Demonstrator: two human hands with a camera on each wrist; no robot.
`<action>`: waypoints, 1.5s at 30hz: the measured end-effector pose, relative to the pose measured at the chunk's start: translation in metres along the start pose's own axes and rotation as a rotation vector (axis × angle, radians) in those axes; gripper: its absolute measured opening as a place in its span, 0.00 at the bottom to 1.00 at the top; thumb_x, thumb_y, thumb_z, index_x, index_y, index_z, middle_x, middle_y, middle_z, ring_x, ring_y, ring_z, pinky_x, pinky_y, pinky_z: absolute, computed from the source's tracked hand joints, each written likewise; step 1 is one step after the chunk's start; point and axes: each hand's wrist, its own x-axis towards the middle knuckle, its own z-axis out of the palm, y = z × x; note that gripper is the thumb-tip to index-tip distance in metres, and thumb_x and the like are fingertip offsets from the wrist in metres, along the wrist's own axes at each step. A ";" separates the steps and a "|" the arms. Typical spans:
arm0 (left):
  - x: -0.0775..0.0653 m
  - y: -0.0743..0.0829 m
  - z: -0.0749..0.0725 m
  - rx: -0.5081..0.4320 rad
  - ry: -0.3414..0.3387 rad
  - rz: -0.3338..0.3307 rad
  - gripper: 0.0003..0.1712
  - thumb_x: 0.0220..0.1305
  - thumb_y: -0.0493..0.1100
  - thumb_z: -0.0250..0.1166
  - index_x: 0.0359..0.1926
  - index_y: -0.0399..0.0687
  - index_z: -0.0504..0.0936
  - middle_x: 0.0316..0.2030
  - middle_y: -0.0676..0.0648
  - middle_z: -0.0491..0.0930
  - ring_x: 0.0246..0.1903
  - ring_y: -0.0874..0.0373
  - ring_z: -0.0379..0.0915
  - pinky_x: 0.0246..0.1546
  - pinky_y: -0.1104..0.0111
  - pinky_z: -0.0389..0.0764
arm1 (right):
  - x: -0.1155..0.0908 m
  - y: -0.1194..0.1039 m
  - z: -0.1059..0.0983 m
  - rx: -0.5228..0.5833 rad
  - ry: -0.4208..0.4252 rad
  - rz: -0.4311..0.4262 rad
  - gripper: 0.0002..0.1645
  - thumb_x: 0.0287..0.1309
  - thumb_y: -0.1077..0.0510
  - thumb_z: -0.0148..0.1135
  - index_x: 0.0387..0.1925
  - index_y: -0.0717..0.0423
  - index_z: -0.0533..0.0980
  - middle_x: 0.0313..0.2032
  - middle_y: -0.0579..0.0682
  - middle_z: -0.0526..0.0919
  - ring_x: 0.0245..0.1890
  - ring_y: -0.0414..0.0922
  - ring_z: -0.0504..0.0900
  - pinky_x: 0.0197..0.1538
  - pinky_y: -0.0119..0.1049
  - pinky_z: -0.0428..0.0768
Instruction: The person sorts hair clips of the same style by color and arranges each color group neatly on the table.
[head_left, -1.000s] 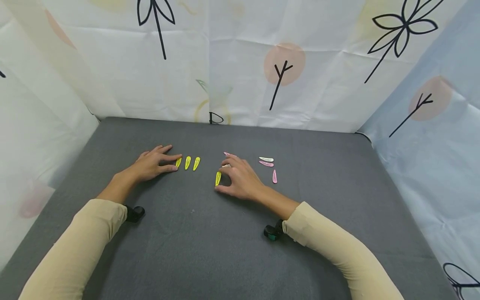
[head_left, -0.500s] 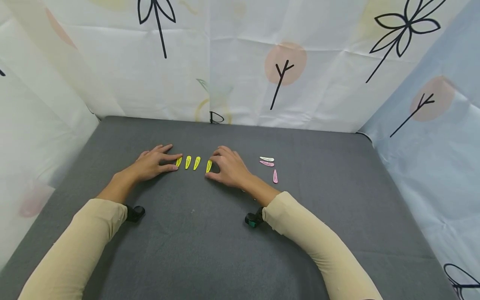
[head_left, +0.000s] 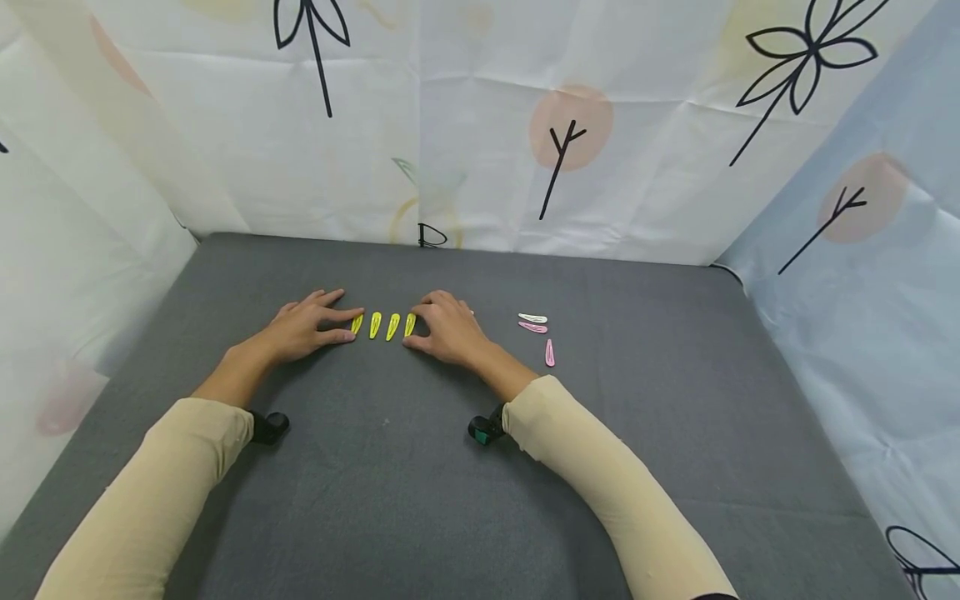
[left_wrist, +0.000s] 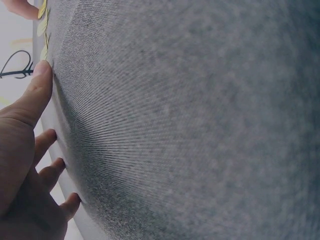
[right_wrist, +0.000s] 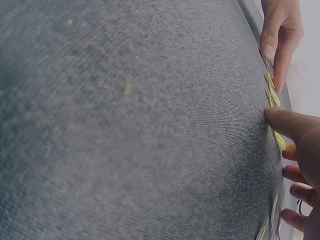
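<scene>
Four-sided contact is absent; a row of several yellow snap hair clips lies on the grey table. My left hand [head_left: 303, 329] holds the leftmost yellow hair clip [head_left: 357, 324] between thumb and index finger, its other fingers spread on the cloth. Two more yellow hair clips, a second [head_left: 375, 326] and a third [head_left: 393, 327], lie side by side between the hands. At the row's right end my right hand [head_left: 450, 329] pinches another yellow hair clip [head_left: 410, 325] by its two ends, thumb nearer me. In the right wrist view that clip [right_wrist: 280, 141] shows behind the thumb.
Right of the hands lie a white hair clip [head_left: 532, 318], a pink one [head_left: 532, 327] just below it, and another pink one [head_left: 550, 353] standing lengthwise. More clips [right_wrist: 262, 231] show low in the right wrist view. Patterned cloth walls [head_left: 480, 167] enclose the grey table [head_left: 375, 500].
My right hand has slid its yellow hair clip leftward to the end of the row, now covering the pink and white clips seen beside it earlier. The left hand has stayed put.
</scene>
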 end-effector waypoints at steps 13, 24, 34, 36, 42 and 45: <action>-0.001 0.001 0.000 -0.005 0.006 0.015 0.32 0.70 0.52 0.63 0.71 0.48 0.70 0.74 0.29 0.49 0.73 0.27 0.36 0.63 0.30 0.42 | 0.003 0.001 0.001 0.018 -0.019 -0.008 0.33 0.61 0.38 0.67 0.62 0.51 0.77 0.63 0.51 0.75 0.67 0.48 0.67 0.65 0.51 0.68; -0.004 0.001 -0.001 -0.015 0.008 0.015 0.32 0.70 0.52 0.63 0.71 0.47 0.70 0.74 0.29 0.49 0.73 0.27 0.36 0.63 0.30 0.41 | 0.000 0.002 -0.003 0.034 -0.025 -0.010 0.34 0.61 0.38 0.66 0.64 0.50 0.76 0.63 0.50 0.74 0.68 0.47 0.66 0.65 0.51 0.67; -0.003 0.002 -0.001 -0.015 0.006 0.033 0.33 0.69 0.53 0.63 0.70 0.47 0.70 0.74 0.29 0.50 0.73 0.27 0.36 0.63 0.30 0.42 | -0.032 0.027 -0.035 0.066 0.022 -0.137 0.34 0.60 0.43 0.70 0.62 0.57 0.76 0.62 0.53 0.75 0.64 0.50 0.71 0.61 0.52 0.71; -0.003 0.003 -0.002 -0.017 0.006 0.037 0.33 0.69 0.53 0.63 0.70 0.47 0.70 0.74 0.29 0.50 0.73 0.27 0.36 0.63 0.30 0.42 | -0.040 0.036 -0.043 0.086 0.025 -0.135 0.34 0.60 0.44 0.70 0.62 0.57 0.76 0.61 0.53 0.75 0.63 0.50 0.72 0.61 0.52 0.70; -0.004 0.004 -0.002 -0.004 -0.002 0.035 0.33 0.70 0.53 0.63 0.71 0.47 0.70 0.74 0.29 0.50 0.73 0.27 0.36 0.63 0.30 0.43 | -0.070 0.066 -0.060 0.132 0.068 -0.156 0.34 0.59 0.46 0.71 0.62 0.58 0.77 0.60 0.55 0.76 0.61 0.53 0.74 0.61 0.54 0.71; -0.003 0.004 -0.002 -0.001 -0.003 0.029 0.32 0.70 0.52 0.63 0.71 0.47 0.70 0.74 0.29 0.50 0.73 0.27 0.36 0.63 0.30 0.42 | -0.085 0.079 -0.064 0.141 0.091 -0.166 0.34 0.58 0.47 0.72 0.61 0.61 0.77 0.59 0.57 0.77 0.60 0.54 0.75 0.60 0.54 0.71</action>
